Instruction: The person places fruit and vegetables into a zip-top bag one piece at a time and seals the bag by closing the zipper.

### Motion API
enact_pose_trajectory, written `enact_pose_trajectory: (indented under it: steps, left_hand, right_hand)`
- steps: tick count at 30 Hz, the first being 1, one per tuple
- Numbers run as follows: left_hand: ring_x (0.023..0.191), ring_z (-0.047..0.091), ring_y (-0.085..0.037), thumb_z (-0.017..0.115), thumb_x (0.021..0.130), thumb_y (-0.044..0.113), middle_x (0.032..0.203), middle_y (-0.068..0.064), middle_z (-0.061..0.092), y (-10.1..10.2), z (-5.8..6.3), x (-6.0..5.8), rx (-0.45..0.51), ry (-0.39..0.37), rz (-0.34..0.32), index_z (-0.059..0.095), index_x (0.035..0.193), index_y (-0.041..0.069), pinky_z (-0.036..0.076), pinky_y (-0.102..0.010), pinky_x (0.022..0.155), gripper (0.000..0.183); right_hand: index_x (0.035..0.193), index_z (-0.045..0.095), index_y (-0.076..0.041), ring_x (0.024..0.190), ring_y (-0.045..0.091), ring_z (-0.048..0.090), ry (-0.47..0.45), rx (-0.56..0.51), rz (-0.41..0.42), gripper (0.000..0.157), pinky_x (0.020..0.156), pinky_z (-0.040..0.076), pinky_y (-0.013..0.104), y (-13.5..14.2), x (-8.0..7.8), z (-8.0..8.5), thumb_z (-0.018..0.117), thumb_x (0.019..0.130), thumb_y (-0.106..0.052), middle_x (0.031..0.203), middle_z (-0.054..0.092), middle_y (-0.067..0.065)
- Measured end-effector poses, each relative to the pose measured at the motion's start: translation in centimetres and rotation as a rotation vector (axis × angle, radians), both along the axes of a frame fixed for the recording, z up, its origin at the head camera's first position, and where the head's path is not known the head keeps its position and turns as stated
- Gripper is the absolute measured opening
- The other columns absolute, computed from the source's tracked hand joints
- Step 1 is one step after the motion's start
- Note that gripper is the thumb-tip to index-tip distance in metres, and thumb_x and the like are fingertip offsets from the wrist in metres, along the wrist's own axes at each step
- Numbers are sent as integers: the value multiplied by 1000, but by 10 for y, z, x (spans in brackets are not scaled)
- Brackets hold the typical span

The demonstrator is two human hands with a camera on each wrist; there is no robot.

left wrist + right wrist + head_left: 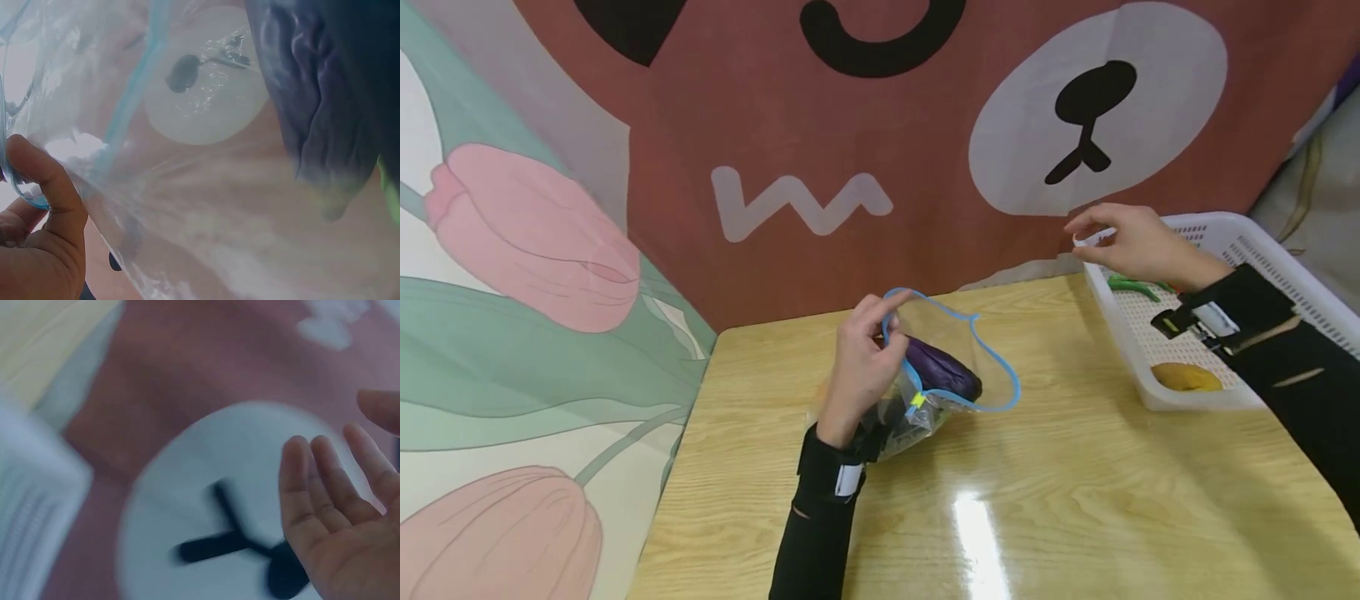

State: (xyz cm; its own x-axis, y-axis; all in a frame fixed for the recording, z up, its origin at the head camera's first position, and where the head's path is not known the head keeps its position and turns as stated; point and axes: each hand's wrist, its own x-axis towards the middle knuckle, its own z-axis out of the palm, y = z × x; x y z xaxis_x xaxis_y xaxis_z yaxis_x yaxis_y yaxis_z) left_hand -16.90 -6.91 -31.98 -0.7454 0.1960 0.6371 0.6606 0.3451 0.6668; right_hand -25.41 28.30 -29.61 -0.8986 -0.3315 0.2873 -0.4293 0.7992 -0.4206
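Observation:
My left hand pinches the blue-edged rim of a clear plastic zip bag between thumb and fingers. The bag's mouth gapes toward the right, and a yellow slider sits on its edge. Inside lies a dark purple eggplant; the left wrist view shows the eggplant through the film, with a bit of green beside it. My right hand hovers over the near left rim of a white basket. In the right wrist view, the fingers of that right hand are loosely bent and hold nothing.
Within the basket are green peppers and a yellow oblong item, with a little red beside the peppers. A wooden table carries both basket and bag. Printed cloth with a bear face hangs behind, and a tulip-print cloth hangs at the left.

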Motion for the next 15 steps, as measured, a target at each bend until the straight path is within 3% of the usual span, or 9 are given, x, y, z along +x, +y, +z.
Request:
enact_pose_trajectory:
  steps: [3, 6, 11, 15]
  left_hand:
    - [60, 38, -13, 49, 77, -8, 77, -5, 46, -1, 1, 0, 0, 6, 3, 67, 106, -3, 32, -19, 53, 34]
    - [59, 38, -12, 49, 77, -8, 77, -6, 46, 0, 1, 1, -4, 11, -2, 67, 106, -3, 32, -18, 53, 34]
    - [59, 38, -12, 50, 77, -8, 76, -7, 46, 1, 0, 2, -4, 4, -12, 67, 105, 0, 32, -18, 52, 34]
    - [59, 37, -12, 49, 77, -9, 76, -6, 46, 2, -1, 3, 2, 2, -13, 67, 105, 0, 32, -18, 52, 35]
  right_hand:
    - [124, 56, 2, 107, 40, 54, -139, 73, -43, 38, 85, 46, 56, 26, -15, -15, 61, 90, -13, 121, 56, 26]
    - [125, 55, 5, 108, 44, 54, -255, 161, -37, 42, 85, 46, 57, 49, -22, -36, 62, 88, -14, 122, 56, 29]
    - [117, 57, 8, 104, 47, 56, -455, 280, 75, 49, 80, 49, 52, 77, -16, -65, 74, 78, -16, 115, 57, 32]
    - [112, 56, 4, 106, 50, 50, -694, 329, 143, 52, 83, 46, 55, 87, -6, -79, 79, 72, -20, 113, 53, 35]
